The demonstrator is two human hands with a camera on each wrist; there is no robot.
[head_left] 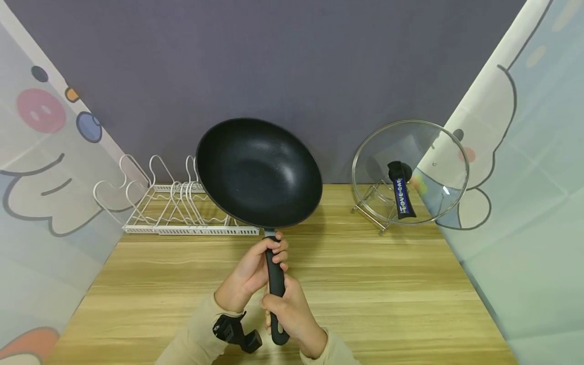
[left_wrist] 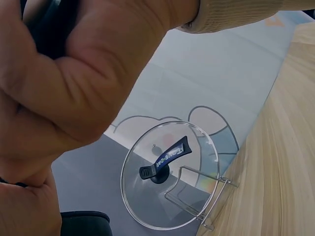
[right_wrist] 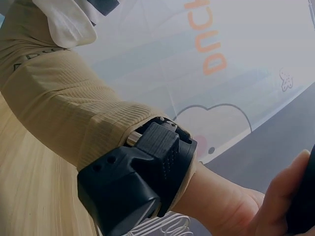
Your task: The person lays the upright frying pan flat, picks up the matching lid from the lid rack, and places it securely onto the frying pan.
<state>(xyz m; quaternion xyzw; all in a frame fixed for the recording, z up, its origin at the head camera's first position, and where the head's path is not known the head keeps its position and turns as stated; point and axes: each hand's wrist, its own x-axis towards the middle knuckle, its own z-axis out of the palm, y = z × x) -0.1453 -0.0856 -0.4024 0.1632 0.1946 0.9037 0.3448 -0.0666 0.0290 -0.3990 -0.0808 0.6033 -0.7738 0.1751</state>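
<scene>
A black frying pan (head_left: 260, 172) is held up over the table, its dark inside facing me and its handle (head_left: 276, 279) pointing down toward me. My left hand (head_left: 251, 268) grips the upper part of that handle, close under the pan. Lower down, my right hand (head_left: 289, 306) wraps the handle with the thumb lying across it. In the left wrist view the left hand (left_wrist: 74, 83) fills the upper left and hides most of the handle. The right wrist view has a hand (right_wrist: 280, 201) at its right edge, fingers against the black handle.
Behind the pan on the left is a white wire dish rack (head_left: 191, 230), partly covered by it. At the right, a glass lid (head_left: 433, 203) with a black handle leans upright in a small metal stand (head_left: 371, 215). A grey wall (head_left: 292, 66) closes off the back of the wooden table (head_left: 388, 294).
</scene>
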